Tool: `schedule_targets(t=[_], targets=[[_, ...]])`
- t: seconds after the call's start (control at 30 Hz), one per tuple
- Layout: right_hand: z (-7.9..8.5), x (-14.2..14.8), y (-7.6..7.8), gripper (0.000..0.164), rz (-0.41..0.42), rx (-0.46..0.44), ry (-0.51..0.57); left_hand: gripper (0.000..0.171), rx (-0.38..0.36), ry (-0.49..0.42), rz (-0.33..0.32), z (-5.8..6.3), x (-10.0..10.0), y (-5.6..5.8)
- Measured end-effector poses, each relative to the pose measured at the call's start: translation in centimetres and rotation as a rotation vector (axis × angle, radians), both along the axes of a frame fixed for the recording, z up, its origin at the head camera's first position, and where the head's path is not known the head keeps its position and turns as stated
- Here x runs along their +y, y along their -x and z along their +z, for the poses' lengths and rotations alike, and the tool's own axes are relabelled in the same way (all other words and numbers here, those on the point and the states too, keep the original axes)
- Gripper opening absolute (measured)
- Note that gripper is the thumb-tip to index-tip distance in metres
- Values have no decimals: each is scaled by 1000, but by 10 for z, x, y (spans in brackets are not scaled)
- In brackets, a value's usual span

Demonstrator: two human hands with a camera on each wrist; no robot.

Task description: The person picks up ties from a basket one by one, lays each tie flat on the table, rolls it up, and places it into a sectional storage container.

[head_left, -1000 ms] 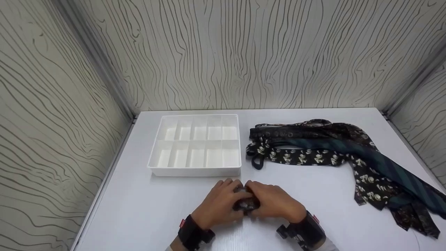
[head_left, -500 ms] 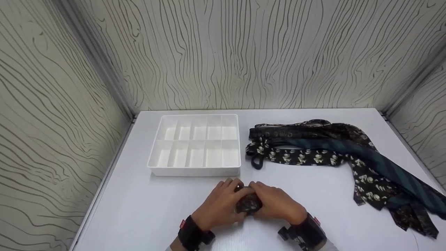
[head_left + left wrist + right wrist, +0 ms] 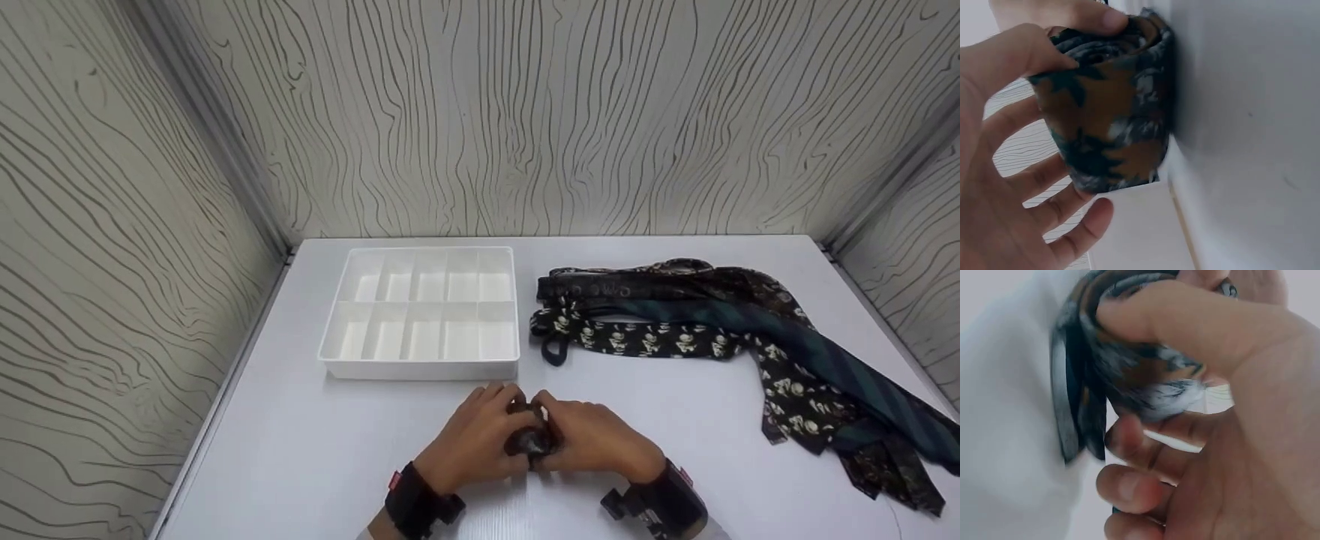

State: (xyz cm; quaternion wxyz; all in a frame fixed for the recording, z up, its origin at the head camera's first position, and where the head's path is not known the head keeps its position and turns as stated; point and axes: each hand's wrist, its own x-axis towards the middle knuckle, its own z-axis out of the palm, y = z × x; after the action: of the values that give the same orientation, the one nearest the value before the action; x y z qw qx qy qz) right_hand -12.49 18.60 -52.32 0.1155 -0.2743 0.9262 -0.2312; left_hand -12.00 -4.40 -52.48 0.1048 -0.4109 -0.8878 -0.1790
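Note:
Between both hands, near the table's front, a rolled-up necktie [image 3: 531, 441] stands on its edge. In the left wrist view the tie roll [image 3: 1106, 118] shows brown, dark green and white patterning, its spiral layers visible at one end. My left hand [image 3: 480, 439] grips it from the left, thumb at the spiral end and fingers around the side. From the right my right hand [image 3: 596, 439] pinches the roll. In the right wrist view the tie [image 3: 1151, 377] lies between thumb and fingers, with an outer layer standing apart from the coil.
A white divided tray [image 3: 420, 369] with several compartments stands behind the hands, slightly left. To the right lie several dark neckties [image 3: 675, 296], one with a pale print and one striped green, hanging toward the table's right edge. Patterned panels [image 3: 480, 112] surround the white table.
Both hands stay in nearly the same place while the fingers shift around the tie roll. The roll turns slightly between them. The tray and other ties have not moved.

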Motion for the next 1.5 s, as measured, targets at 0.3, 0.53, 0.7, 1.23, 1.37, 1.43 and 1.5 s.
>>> schedule_targets(t=[0.3,0.53,0.7,1.23,1.37,1.43,1.5], targets=[[-7,6,-3,71,-5,-35,31,62,-369,-67,141,-1,-6,0],[-11,6,1,59,14,-35,111,71,-649,-108,188,-8,-6,2],[-12,7,4,54,49,28,152,69,-726,-244,139,-14,-2,4],[-13,3,3,70,66,226,184,72,-783,-630,138,-21,7,6],[-12,6,3,87,31,166,222,78,-711,-615,137,-23,5,7],[-12,6,5,92,-5,177,241,82,-681,-595,135,-22,4,8],[-12,5,7,90,-25,187,259,85,-669,-581,131,-22,4,9]])
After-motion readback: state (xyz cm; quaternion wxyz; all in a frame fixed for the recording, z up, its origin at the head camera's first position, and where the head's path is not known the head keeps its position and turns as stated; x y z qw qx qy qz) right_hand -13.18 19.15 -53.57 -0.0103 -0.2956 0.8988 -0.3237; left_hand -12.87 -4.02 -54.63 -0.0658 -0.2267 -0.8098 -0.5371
